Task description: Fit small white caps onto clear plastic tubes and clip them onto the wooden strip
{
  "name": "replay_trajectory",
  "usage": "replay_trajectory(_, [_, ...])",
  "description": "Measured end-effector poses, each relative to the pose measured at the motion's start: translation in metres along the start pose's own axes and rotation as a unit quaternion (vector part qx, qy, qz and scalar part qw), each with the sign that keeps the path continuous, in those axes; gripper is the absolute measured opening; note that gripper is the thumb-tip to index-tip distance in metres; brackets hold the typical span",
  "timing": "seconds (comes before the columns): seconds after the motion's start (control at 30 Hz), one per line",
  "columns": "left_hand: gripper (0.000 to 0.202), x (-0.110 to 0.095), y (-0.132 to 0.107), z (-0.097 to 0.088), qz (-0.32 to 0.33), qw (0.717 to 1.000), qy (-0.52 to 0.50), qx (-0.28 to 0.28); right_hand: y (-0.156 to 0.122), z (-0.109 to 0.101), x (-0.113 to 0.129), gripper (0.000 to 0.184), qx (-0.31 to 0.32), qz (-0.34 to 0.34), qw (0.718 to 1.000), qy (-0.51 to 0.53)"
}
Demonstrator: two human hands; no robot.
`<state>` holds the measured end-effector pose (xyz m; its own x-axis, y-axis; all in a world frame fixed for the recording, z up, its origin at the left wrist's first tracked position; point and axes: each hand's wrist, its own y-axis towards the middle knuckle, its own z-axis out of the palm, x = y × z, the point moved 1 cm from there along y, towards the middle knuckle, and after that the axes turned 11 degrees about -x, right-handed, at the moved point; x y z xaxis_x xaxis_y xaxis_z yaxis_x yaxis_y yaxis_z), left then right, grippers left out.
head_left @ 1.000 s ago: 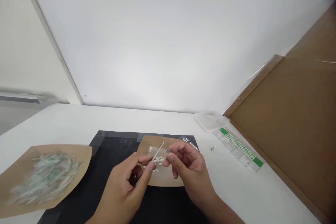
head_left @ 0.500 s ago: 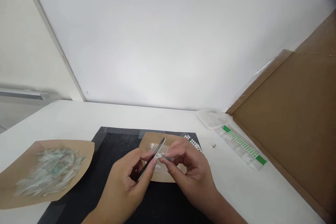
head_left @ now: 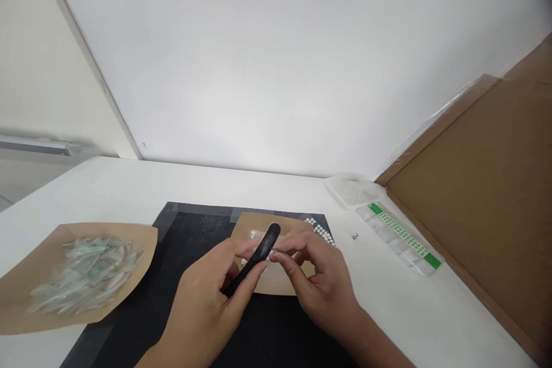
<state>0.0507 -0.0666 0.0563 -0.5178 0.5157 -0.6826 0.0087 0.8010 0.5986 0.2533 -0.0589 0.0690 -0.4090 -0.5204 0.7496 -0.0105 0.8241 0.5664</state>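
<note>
**Tweezers held over the paper**

My left hand (head_left: 207, 305) grasps the black tweezers (head_left: 255, 257) between thumb and fingers, with their end slanting up and away from me. My right hand (head_left: 321, 287) meets that end with thumb and forefinger drawn together; whether they grip anything I cannot tell. Both hover above a brown paper (head_left: 276, 284) with small white bits, lying on a black mat (head_left: 181, 253) on the white surface (head_left: 388, 299). A second paper with clear shards (head_left: 81, 273) lies to the left, and a green strip (head_left: 401, 236) lies to the right.

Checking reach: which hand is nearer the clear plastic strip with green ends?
Right. The right hand lies left of the clear green-ended strip; the left hand is farther left.
</note>
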Motion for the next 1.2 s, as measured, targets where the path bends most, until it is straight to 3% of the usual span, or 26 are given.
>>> replay_trajectory(0.1, [0.035, 0.0, -0.001, 0.0, 0.023, 1.0, -0.002, -0.019, 0.0, 0.001, -0.001, 0.005, 0.017, 0.047, 0.998, 0.022])
replay_trajectory(0.2, [0.026, -0.002, -0.002, 0.0, 0.042, 0.999, -0.024, -0.006, 0.0, 0.002, 0.001, 0.009, 0.029, 0.055, 0.998, 0.025])
replay_trajectory(0.37, [0.03, -0.005, -0.001, -0.001, -0.02, 0.994, -0.096, 0.053, -0.002, 0.002, 0.002, 0.013, 0.005, 0.005, 0.999, -0.043])
replay_trajectory(0.63, [0.031, -0.006, -0.002, -0.001, -0.09, 0.979, -0.164, 0.086, -0.005, 0.001, 0.002, 0.014, -0.006, -0.075, 0.99, -0.12])
replay_trajectory(0.87, [0.034, -0.009, -0.006, 0.003, -0.055, 0.986, -0.146, 0.061, -0.01, 0.004, 0.012, 0.023, 0.046, -0.181, 0.945, -0.269])
replay_trajectory(1.03, [0.031, -0.012, -0.005, 0.003, -0.025, 0.991, -0.122, 0.047, -0.005, 0.01, 0.012, 0.023, 0.015, -0.169, 0.954, -0.248])
replay_trajectory(1.2, [0.03, -0.012, -0.007, 0.003, -0.021, 0.993, -0.104, 0.042, -0.003, 0.009, 0.012, 0.024, 0.058, -0.179, 0.952, -0.241])
